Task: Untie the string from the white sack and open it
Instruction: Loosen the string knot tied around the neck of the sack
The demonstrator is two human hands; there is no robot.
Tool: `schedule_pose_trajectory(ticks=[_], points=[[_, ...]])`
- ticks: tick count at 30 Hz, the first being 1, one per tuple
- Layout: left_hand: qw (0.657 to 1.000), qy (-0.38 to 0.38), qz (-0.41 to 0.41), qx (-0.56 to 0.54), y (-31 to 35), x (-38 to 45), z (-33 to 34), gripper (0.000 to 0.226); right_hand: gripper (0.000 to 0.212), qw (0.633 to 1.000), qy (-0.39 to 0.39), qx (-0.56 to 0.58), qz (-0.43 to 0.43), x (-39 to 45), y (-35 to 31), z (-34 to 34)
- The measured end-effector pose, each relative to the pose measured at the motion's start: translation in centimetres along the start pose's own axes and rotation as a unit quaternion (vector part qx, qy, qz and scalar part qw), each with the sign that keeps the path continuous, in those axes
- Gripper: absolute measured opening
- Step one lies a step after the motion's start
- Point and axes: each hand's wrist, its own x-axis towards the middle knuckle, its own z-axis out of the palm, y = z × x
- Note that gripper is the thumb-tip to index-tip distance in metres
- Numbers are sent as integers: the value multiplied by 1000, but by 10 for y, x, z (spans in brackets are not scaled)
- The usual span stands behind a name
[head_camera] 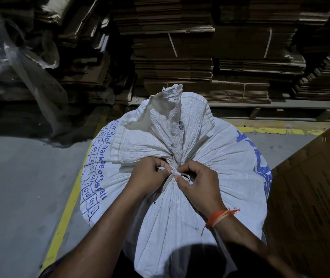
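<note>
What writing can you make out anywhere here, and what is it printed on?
All legible print is blue, on the white sack.
"C2", "C5", "C6", "C7", "C10": a column of boxes down the sack's left side; the other boxes are too blurred.
"mark" and "ispatc": fragments of the curved text line beside the boxes; the rest is distorted and uncertain.
Large blue print on the sack's right side: folded, unreadable.
The cardboard stacks show no readable text.

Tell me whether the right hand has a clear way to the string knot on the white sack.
Probably yes: the right hand already pinches the string at the white sack's gathered neck, nothing covering it.
</note>
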Motion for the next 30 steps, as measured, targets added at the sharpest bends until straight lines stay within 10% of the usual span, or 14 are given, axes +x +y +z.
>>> schedule_pose_trajectory(ticks=[30], points=[[998, 37, 26, 38, -5, -1, -7, 9, 11, 1000, 3, 8, 4, -1, 1, 0]])
